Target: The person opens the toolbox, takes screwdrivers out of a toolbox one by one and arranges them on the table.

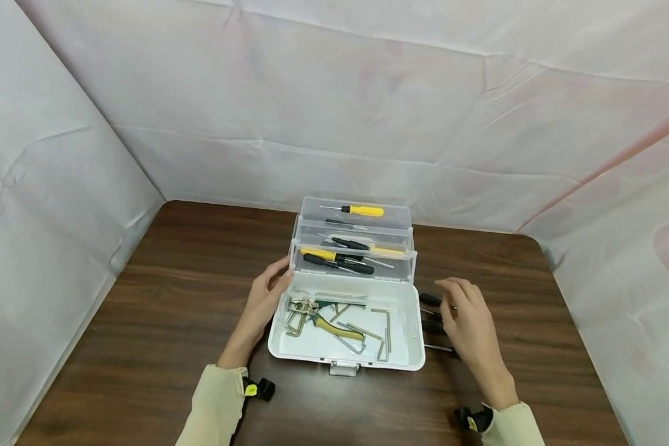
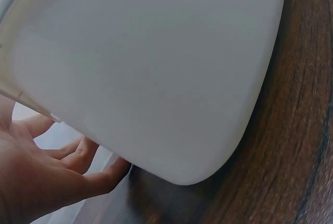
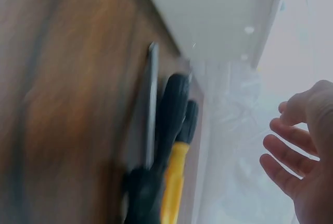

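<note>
A white toolbox (image 1: 417,347) lies with its lid folded back, and yellow-and-green-handled pliers (image 1: 340,327) and several hex keys (image 1: 388,331) are inside. My left hand (image 1: 264,297) touches its back left corner near the hinge. In the left wrist view, its fingertips (image 2: 118,174) rest against the box's back edge. My right hand (image 1: 471,322) is raised to the right of the box, holding nothing, its fingers loosely bent. Below and beside it several screwdrivers lie on the table, among them a black-handled screwdriver (image 3: 171,104) and one with a yellow-and-black handle (image 3: 174,177).
Clear tiered trays (image 1: 407,217) rise behind the box, holding several more screwdrivers, including a yellow-handled screwdriver (image 1: 366,211) in the top one. The brown wooden table (image 1: 161,310) extends around the box. White sheeting (image 1: 334,93) hangs behind and at both sides.
</note>
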### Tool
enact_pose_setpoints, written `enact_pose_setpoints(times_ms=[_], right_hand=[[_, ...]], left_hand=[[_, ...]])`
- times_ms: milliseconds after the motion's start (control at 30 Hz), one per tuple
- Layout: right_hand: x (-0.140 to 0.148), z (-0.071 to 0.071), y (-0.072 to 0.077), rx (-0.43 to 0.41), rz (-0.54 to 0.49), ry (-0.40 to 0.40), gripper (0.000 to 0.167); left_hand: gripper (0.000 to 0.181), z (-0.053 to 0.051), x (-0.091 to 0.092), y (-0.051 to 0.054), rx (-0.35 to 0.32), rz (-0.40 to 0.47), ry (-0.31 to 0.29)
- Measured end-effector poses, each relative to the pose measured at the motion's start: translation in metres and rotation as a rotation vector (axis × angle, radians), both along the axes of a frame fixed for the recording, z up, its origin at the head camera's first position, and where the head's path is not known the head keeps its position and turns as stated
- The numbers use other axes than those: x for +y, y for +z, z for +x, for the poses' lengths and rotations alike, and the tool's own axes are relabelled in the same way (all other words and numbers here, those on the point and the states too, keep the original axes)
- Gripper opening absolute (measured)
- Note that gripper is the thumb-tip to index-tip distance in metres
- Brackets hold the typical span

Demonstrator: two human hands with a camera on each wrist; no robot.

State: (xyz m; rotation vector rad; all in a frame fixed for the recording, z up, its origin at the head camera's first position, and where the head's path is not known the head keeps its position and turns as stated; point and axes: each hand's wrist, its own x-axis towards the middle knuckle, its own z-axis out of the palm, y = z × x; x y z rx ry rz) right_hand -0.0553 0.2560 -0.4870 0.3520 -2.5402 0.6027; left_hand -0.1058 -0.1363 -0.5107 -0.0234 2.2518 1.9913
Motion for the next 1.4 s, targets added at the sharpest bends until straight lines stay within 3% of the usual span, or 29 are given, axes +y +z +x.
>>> enact_pose_setpoints(times_ms=[367, 533, 700, 967, 1400], right_hand=[[-0.034, -0.030, 0.021, 0.010, -0.033, 0.071, 0.029], [-0.056, -0.045, 0.041, 0.011, -0.025, 0.109, 0.025], [-0.083, -0.061, 0.063, -0.009, 0.067, 0.163, 0.024], [-0.118, -0.086, 0.079, -0.159, 0.226, 0.224, 0.026], [-0.135, -0.111, 0.083, -0.390, 0.272, 0.305, 0.018]], left_hand=[[0.050, -0.001, 0.001, -0.002, -0.013, 0.007, 0.013], [0.050, -0.002, 0.000, -0.002, 0.002, 0.003, 0.012], [0.049, -0.001, 0.000, -0.002, 0.006, 0.007, 0.015], [0.051, -0.002, 0.001, -0.005, -0.010, 0.006, 0.003], [0.051, -0.001, 0.000, -0.006, -0.004, 0.000, 0.015]])
